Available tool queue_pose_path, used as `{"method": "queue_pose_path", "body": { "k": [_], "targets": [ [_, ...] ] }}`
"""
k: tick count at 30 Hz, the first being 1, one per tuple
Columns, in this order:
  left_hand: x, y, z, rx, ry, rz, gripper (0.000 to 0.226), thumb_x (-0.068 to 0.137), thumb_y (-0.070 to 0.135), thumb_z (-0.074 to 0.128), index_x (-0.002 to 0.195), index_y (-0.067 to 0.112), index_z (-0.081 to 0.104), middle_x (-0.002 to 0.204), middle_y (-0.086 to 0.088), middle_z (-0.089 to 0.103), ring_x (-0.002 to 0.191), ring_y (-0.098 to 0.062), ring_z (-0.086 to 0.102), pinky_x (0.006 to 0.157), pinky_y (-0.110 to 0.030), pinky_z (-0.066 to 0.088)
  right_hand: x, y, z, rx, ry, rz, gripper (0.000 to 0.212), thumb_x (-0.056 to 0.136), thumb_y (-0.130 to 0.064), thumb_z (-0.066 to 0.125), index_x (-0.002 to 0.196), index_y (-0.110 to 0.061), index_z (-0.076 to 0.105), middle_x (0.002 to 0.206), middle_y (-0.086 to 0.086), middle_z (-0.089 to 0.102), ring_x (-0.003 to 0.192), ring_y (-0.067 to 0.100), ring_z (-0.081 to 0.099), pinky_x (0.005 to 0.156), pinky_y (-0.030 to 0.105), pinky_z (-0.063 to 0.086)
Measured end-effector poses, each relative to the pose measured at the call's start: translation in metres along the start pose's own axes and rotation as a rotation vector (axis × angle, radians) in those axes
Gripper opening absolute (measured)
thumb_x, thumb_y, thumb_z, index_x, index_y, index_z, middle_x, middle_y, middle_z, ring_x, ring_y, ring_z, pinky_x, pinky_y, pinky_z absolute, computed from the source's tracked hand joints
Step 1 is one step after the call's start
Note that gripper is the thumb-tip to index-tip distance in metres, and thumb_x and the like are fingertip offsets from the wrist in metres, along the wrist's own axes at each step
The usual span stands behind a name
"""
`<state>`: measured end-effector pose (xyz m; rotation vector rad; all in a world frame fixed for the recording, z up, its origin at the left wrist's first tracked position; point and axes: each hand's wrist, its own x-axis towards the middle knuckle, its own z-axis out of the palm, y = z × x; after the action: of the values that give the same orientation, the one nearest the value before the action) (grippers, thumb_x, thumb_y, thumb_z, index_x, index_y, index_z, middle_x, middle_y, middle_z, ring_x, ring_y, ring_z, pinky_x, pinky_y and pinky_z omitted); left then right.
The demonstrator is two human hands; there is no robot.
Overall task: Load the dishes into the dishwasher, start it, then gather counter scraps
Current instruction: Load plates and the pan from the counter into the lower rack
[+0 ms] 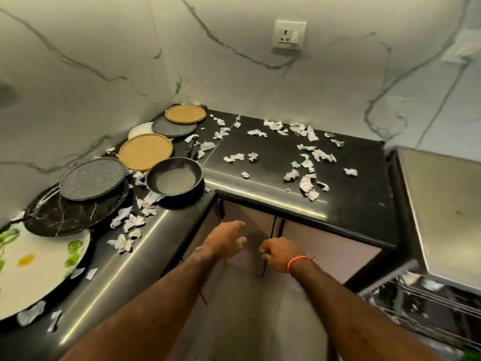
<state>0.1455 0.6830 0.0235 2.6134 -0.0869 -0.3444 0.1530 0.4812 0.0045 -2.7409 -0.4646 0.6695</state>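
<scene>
Dishes: your pan [175, 178] and plates [93, 178] line the left counter run, trailing far-left from near | Hands: left hand [226, 241] loose, empty, nearer them; right hand [279, 254] half-curled, grasping nothing | Dishwasher rack [426, 300]: near right | Scraps [307, 162]: far counter.

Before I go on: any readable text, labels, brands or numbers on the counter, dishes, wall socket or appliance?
None can be read.
Paper scraps: grey marks that may be print, too blurred to read.
Wall socket: no marking legible.
Frying pan and plates: patterns only, no lettering.
Steel appliance top on the right: no visible label.
</scene>
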Motion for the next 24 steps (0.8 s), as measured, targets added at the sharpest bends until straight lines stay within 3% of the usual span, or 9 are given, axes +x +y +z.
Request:
{"method": "queue_pose_path", "body": {
  "k": [9,16,20,24],
  "targets": [
    [0.026,-0.053,-0.040,-0.042,0.164,0.053,0.049,0.092,0.031,0.064,0.140,0.022,0.058,0.137,0.001,0.064,0.126,-0.017,0.059,0.106,-0.035,0.048,0.065,-0.046,-0.018,0.033,0.132,-0.009,0.030,0.091,-0.034,0.053,0.118,-0.034,0.067,0.119,-0.007,0.070,0.108,0.020,0.065,0.093,0.036,0.054],
    [0.082,-0.090,-0.095,-0.103,0.491,-0.030,0.026,0.092,0.021,0.066,0.119,0.022,0.069,0.117,0.000,0.069,0.107,-0.019,0.064,0.094,-0.032,0.052,0.156,-0.072,-0.069,0.120,0.186,-0.068,0.033,0.088,-0.034,0.053,0.117,-0.032,0.068,0.117,-0.003,0.072,0.106,0.024,0.066,0.092,0.039,0.054],
    [0.105,-0.120,-0.126,-0.054,0.614,-0.230,0.034,0.092,0.017,0.067,0.126,0.013,0.067,0.145,-0.007,0.054,0.136,-0.025,0.048,0.112,-0.036,0.039,0.211,-0.090,-0.099,0.230,0.170,-0.132,0.033,0.092,-0.030,0.058,0.123,-0.026,0.067,0.117,0.000,0.071,0.109,0.021,0.065,0.098,0.035,0.051],
    [0.120,-0.160,-0.143,-0.007,0.584,-0.539,0.047,0.086,0.028,0.072,0.129,0.013,0.063,0.149,-0.012,0.047,0.139,-0.030,0.042,0.114,-0.045,0.038,0.264,-0.118,-0.113,0.359,0.068,-0.121,0.047,0.088,-0.040,0.061,0.131,-0.022,0.059,0.116,0.003,0.071,0.112,0.025,0.063,0.100,0.040,0.050]
  ]
}}
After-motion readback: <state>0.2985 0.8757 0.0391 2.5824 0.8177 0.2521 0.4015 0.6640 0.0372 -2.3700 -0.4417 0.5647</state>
